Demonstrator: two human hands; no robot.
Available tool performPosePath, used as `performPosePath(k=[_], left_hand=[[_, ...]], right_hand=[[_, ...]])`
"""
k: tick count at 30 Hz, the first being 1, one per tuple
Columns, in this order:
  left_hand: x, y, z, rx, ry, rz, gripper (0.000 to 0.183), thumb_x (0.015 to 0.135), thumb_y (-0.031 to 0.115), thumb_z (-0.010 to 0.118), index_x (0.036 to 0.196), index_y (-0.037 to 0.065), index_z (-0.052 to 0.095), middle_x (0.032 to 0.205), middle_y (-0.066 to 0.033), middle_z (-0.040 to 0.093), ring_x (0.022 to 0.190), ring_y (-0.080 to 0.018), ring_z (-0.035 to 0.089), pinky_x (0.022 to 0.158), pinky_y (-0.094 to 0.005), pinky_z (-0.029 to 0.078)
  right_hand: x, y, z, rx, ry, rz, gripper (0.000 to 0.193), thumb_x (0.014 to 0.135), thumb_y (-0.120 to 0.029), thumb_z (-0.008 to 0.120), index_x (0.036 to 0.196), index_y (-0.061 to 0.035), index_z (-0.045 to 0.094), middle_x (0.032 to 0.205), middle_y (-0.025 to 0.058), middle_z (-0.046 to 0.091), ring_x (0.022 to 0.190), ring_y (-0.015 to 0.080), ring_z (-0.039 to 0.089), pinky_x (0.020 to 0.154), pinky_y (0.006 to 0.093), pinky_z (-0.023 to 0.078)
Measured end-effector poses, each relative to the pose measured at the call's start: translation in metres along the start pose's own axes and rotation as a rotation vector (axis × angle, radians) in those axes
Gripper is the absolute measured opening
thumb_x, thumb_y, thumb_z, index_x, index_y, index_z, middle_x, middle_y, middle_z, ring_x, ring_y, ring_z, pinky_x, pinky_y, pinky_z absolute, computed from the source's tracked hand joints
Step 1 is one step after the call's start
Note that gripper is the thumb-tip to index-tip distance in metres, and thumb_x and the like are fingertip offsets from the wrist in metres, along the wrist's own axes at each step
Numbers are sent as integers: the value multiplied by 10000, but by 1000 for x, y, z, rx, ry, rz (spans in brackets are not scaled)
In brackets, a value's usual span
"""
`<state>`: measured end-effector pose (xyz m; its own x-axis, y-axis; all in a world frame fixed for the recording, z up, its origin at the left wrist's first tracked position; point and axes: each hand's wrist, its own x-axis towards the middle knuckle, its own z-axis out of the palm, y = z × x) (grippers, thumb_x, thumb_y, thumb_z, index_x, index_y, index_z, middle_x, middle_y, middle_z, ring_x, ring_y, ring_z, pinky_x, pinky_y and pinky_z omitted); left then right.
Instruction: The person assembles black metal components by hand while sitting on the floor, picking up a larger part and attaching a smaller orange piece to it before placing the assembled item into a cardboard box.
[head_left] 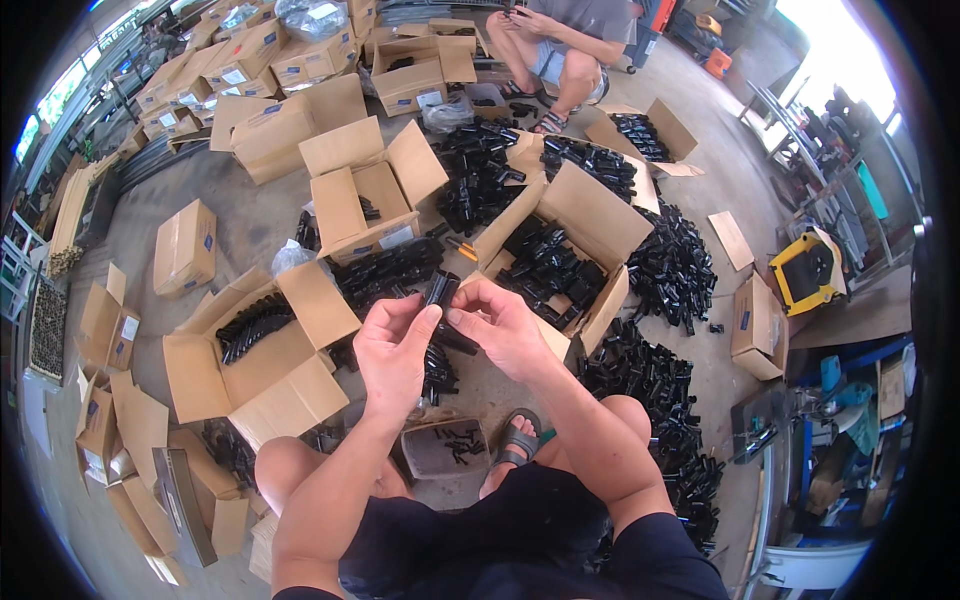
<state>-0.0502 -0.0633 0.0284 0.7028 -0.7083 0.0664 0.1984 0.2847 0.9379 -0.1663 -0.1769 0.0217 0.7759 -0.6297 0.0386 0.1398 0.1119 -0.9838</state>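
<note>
I am pinching the glossy black, cylindrical, hard-looking part (441,288) between my bare left hand (392,348) and bare right hand (502,328); it is probably handling light, stiff, slightly slippery, favouring fingertip holds along its sides

Just over there, the left hand (391,345) and right hand (502,328) hold up a black tubular part (441,287) among open cartons (323,302) and heaps of black pieces (668,275).

The grey floor (250,222) carries open cardboard boxes (190,372) and heaps of black parts (672,270). A plastic tub (425,466) stands there too.
</note>
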Motion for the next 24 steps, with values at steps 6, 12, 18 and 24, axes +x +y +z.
performPosePath(k=[6,12,18,24], left_hand=[[-2,3,-1,-11,-9,-11,185,925,22,732,1079,-37,649,1016,-92,722,898,-95,661,833,-235,530],[0,3,-1,-16,-1,3,172,927,21,728,1073,-27,651,998,-88,723,883,-85,653,819,-227,524],[0,2,-2,-20,-1,12,158,932,15,718,1069,-23,650,974,-83,723,853,-77,649,790,-216,522],[-1,-3,3,0,5,21,157,936,19,715,1071,-22,646,966,-81,721,841,-70,644,779,-213,522]], right_hand=[[-3,-3,4,-53,53,31,178,973,-143,689,1047,5,624,964,5,633,806,57,586,696,239,488],[-3,-3,3,-142,67,39,145,971,-131,680,1025,-4,633,954,0,634,803,50,580,681,235,478],[-1,3,4,-242,79,-8,148,963,-112,684,1052,-11,622,965,16,651,818,65,593,699,245,490],[-2,6,1,-23,64,38,124,964,-94,678,1050,-22,626,940,18,658,799,57,590,701,232,487]])
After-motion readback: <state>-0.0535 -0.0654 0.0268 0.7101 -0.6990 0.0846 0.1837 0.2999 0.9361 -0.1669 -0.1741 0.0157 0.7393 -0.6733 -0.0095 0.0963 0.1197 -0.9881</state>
